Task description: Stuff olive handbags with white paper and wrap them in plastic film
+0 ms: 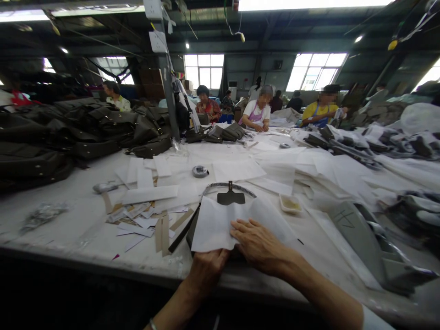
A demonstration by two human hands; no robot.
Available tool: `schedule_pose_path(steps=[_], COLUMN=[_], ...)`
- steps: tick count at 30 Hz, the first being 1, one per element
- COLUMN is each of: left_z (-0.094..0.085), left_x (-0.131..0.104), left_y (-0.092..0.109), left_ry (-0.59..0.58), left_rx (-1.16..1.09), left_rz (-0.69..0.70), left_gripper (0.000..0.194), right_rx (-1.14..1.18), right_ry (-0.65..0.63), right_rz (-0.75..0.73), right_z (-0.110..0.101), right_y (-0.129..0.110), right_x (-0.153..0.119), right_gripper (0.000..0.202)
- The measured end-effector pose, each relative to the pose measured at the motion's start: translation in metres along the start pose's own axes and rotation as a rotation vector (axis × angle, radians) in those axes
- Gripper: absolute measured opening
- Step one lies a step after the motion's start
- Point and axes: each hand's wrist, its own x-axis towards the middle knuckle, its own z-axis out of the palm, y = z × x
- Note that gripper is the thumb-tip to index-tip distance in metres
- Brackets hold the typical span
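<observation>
A white sheet [215,224] lies over a dark bag piece [193,233] at the table's near edge. Beyond the sheet show the bag's curved, grey-wrapped rim [215,185] and a dark tab [230,197] with a short strap. My right hand [256,240] rests on the sheet, palm down with fingers stretched out. At the sheet's near edge is my left hand [209,268], its fingers curled and their tips hidden under the sheet. What they grip there cannot be made out.
Paper strips [151,195] and scraps lie left; a tape roll [200,172] sits ahead. To the right are a small yellowish dish [289,204] and a grey-green panel [357,238]. Dark bags [85,133] are heaped far left. Co-workers [257,112] sit across the table.
</observation>
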Motion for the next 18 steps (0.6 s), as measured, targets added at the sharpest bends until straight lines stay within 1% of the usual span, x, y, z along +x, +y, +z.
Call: schedule_pose_path(steps=[2,4,6,9,11,13,15,17,18], left_z=[-0.008,-0.018,-0.029,-0.041,-0.042,-0.038,-0.033,-0.030,-0.030], left_x=[0.000,-0.004,-0.008,-0.005,0.008,0.026,0.044,0.054,0.056], left_y=[0.001,0.003,0.013,0.042,0.064,0.078,0.078,0.066,0.058], left_ry=[-0.090,-0.142,-0.189,-0.258,-0.264,-0.289,-0.320,-0.332,-0.328], left_rx=[0.045,0.065,0.058,0.071,0.107,0.203,0.397,0.596,0.663], left_rz=[0.043,0.108,0.202,0.334,0.389,0.413,0.402,0.400,0.413], left_gripper=[0.019,0.024,0.031,0.035,0.035,0.031,0.020,0.021,0.024], right_rx=[0.033,0.064,0.081,0.085,0.088,0.110,0.176,0.315,0.418], right_ry=[-0.006,-0.012,-0.030,-0.053,-0.053,-0.051,-0.064,-0.044,-0.014], right_rz=[-0.015,-0.009,0.008,0.010,0.002,-0.002,0.016,0.083,0.127], right_z=[0.003,0.010,0.018,0.027,0.028,0.025,0.018,0.010,0.007], right_y=[0.002,0.003,0.004,0.004,0.004,0.005,0.008,0.014,0.018], right_x=[0.000,-0.002,-0.003,-0.004,-0.004,-0.004,-0.003,-0.001,0.000], right_gripper=[0.043,0.057,0.071,0.085,0.088,0.092,0.100,0.100,0.094])
